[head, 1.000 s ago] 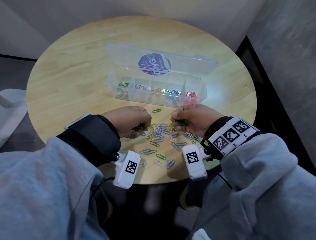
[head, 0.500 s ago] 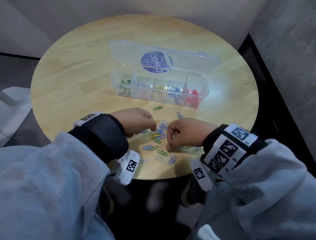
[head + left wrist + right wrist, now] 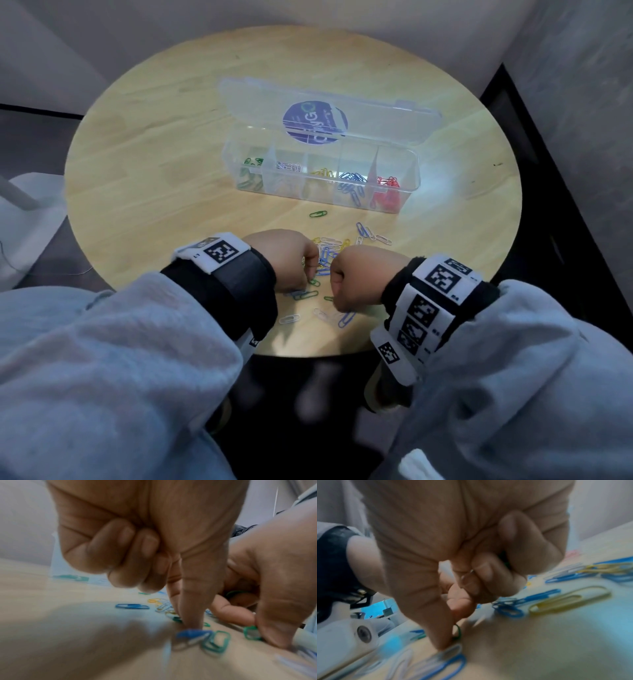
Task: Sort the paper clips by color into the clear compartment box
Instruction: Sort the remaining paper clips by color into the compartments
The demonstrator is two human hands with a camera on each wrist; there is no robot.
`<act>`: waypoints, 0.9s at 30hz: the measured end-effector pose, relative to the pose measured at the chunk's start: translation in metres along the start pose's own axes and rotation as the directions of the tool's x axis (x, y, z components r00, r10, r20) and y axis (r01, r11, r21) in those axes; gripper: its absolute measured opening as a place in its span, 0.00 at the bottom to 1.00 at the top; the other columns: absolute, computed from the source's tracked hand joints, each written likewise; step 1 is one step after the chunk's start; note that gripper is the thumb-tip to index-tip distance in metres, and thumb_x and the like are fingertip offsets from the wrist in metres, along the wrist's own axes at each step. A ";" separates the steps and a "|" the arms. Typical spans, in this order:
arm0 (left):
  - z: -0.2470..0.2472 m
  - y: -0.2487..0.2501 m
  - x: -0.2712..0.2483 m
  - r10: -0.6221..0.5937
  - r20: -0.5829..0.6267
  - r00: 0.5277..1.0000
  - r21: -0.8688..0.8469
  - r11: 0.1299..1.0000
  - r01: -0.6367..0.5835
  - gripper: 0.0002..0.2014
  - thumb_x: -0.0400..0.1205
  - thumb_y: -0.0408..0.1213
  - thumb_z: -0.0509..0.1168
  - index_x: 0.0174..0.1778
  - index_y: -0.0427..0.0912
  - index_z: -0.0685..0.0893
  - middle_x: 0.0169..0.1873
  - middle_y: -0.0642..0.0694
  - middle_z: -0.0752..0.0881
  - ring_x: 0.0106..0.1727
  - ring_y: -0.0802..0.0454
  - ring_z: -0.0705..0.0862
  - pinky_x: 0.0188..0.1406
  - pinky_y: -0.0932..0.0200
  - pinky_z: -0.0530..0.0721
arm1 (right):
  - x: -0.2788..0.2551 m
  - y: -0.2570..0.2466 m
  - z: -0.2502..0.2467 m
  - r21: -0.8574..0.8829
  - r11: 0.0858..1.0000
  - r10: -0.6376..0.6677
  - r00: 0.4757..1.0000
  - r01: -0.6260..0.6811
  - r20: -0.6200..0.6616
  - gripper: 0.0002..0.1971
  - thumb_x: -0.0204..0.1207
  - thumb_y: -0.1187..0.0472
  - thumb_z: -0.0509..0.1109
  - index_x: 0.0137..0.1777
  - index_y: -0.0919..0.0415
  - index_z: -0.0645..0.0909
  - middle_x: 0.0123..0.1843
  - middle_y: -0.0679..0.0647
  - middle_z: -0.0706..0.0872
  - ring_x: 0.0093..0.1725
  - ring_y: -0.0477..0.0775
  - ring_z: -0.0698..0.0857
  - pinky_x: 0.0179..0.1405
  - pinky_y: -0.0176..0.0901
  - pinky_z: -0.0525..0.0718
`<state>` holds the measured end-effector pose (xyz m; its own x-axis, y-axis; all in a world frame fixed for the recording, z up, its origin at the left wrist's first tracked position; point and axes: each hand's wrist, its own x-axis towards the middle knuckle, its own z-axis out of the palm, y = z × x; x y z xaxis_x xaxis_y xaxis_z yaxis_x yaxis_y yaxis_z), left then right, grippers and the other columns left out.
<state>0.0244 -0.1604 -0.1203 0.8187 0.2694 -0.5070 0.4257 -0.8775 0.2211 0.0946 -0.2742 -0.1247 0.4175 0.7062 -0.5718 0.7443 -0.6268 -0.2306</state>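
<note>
down near the table's (image 3: 144,192) front edge, both hands work the loose paper clips (image 3: 330,255). left hand (image 3: 284,257) has its outer fingers curled, thumb and forefinger pinching at a green clip (image 3: 177,619). right hand (image 3: 359,274) pinches another green clip (image 3: 458,631). clear compartment box (image 3: 412,171) sits open mid-table, colours already divided.
</note>
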 end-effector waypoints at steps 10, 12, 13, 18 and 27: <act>0.003 -0.001 0.001 0.015 -0.003 1.000 0.004 1.000 -0.015 0.10 0.69 0.34 0.70 0.39 0.54 0.80 0.25 0.53 0.74 0.29 0.54 0.74 0.29 0.61 0.69 | 0.002 0.036 -0.033 0.606 0.795 0.066 0.997 -0.029 -0.038 0.11 0.71 0.69 0.71 0.32 0.58 0.74 0.26 0.51 0.79 0.20 0.46 0.74 0.21 0.35 0.71; 0.002 -0.001 0.001 0.006 -0.003 1.000 0.006 1.000 -0.006 0.09 0.69 0.34 0.70 0.39 0.54 0.81 0.25 0.53 0.75 0.28 0.58 0.72 0.28 0.63 0.68 | 0.006 0.039 -0.035 0.791 0.612 0.084 0.995 -0.011 -0.052 0.11 0.75 0.75 0.64 0.36 0.60 0.74 0.27 0.53 0.77 0.16 0.42 0.74 0.16 0.33 0.70; 0.002 -0.001 0.001 -0.001 0.000 1.000 0.008 1.000 0.001 0.09 0.69 0.34 0.70 0.39 0.53 0.82 0.26 0.54 0.75 0.28 0.58 0.72 0.28 0.63 0.68 | 0.007 0.040 -0.035 0.859 0.512 0.098 0.994 -0.012 -0.045 0.12 0.76 0.77 0.60 0.38 0.61 0.75 0.28 0.54 0.75 0.17 0.43 0.74 0.14 0.31 0.70; 0.001 -0.002 -0.002 -0.021 0.030 0.999 0.000 1.000 0.021 0.06 0.69 0.34 0.70 0.39 0.50 0.82 0.26 0.53 0.77 0.27 0.58 0.73 0.24 0.64 0.65 | 0.010 0.036 -0.036 0.955 0.292 0.151 0.988 -0.055 0.011 0.14 0.79 0.74 0.51 0.37 0.64 0.74 0.31 0.56 0.69 0.27 0.50 0.70 0.14 0.29 0.69; -0.020 -0.031 -0.010 -0.009 0.082 0.997 -0.651 0.756 0.060 0.16 0.76 0.29 0.67 0.25 0.45 0.71 0.24 0.48 0.74 0.22 0.55 0.70 0.23 0.65 0.68 | 0.025 0.018 -0.041 0.585 0.811 0.162 0.963 -0.006 -0.215 0.10 0.75 0.56 0.69 0.34 0.53 0.73 0.29 0.48 0.74 0.28 0.50 0.74 0.30 0.39 0.73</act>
<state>0.0110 -0.1282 -0.1052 0.7806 0.2439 -0.5755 0.6224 -0.3891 0.6792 0.1397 -0.2540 -0.1111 0.6346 0.6493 -0.4192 0.2959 -0.7052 -0.6443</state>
